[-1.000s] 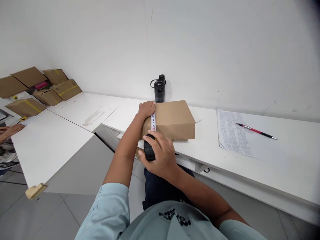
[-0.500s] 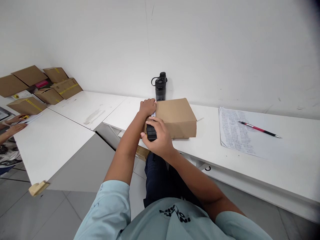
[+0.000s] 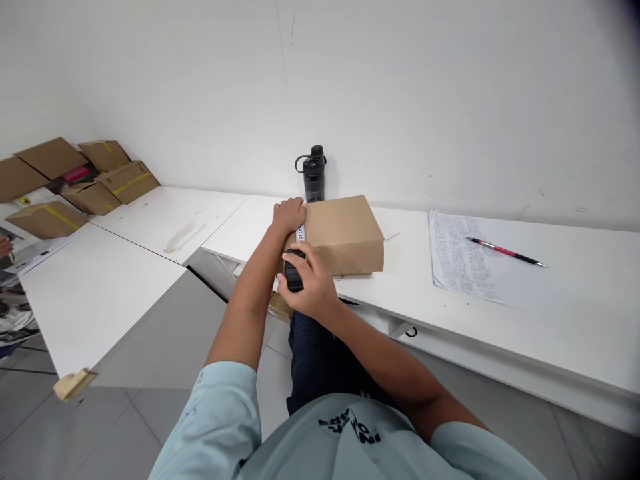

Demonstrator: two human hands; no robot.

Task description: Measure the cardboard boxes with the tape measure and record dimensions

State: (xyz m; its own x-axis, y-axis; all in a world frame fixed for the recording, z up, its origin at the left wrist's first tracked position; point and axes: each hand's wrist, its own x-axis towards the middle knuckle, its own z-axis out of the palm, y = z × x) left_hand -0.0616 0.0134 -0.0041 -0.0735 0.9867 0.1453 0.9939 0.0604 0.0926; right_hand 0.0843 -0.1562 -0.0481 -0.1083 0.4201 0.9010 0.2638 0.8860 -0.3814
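Note:
A closed brown cardboard box (image 3: 345,223) sits on the narrow white table against the wall. My right hand (image 3: 315,283) grips a black tape measure (image 3: 294,275) at the box's near left corner. From it a white strip of blade (image 3: 301,233) with printed numbers runs along the left of the box top towards my left hand (image 3: 289,217). That hand is bent over the far left part of the box, fingers together on the blade's far end; the very tip is hidden beneath them.
Behind the box a black bottle (image 3: 315,175) stands by the wall. Handwritten paper (image 3: 463,260) with a red and black pen (image 3: 507,251) lies on the right. Several cardboard boxes (image 3: 127,180) are piled far left, near another person's hand (image 3: 5,247). A wooden block (image 3: 74,385) sits at a table corner.
My right hand has drawn the tape measure slightly towards me, and more of the numbered blade shows. The view has shifted a little. The other person's hands have mostly left the picture.

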